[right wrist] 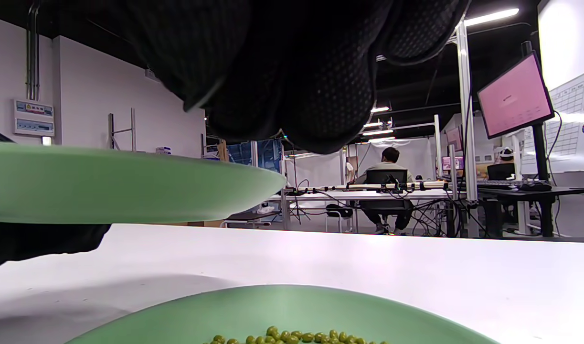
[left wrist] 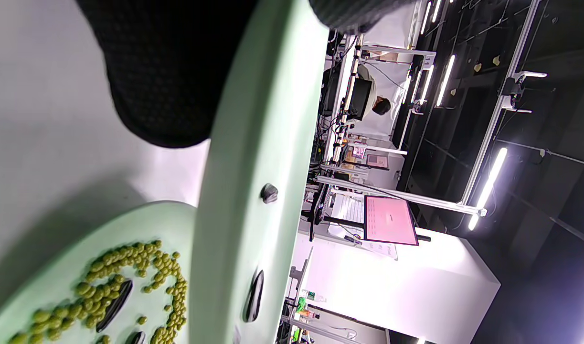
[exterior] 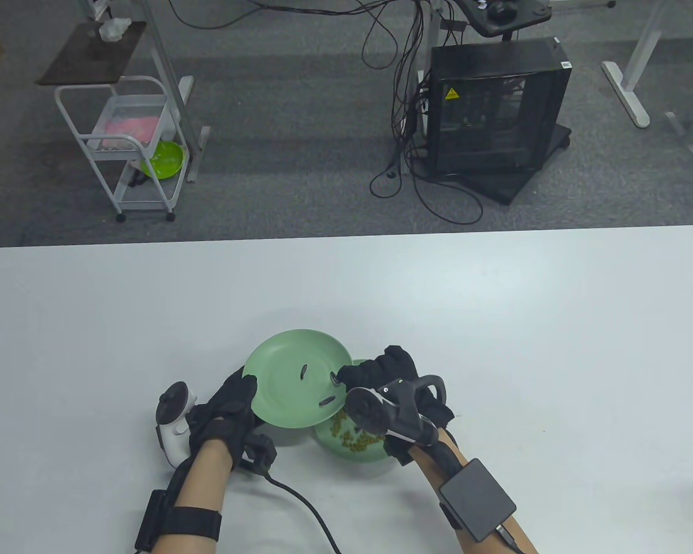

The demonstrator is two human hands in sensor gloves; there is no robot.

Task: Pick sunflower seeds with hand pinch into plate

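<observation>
The raised plate (exterior: 291, 375) overhangs the lower plate (exterior: 352, 453), covering its left part. Only its right side, under the right hand (exterior: 381, 375), lies open from above.

Even overhead light; bench (exterior: 496, 323) bright, soft shadows beneath the held plate (exterior: 289, 369). Left wrist view: ceiling strip lights (left wrist: 487, 186) flare, far wall blown out. Gloved fingers (right wrist: 292, 71) close, dark, blurred. Wide-angle bending at edges.

Two green plates (exterior: 291, 360) (exterior: 355, 453), three dark seeds (exterior: 304, 370) on the upper.
</observation>
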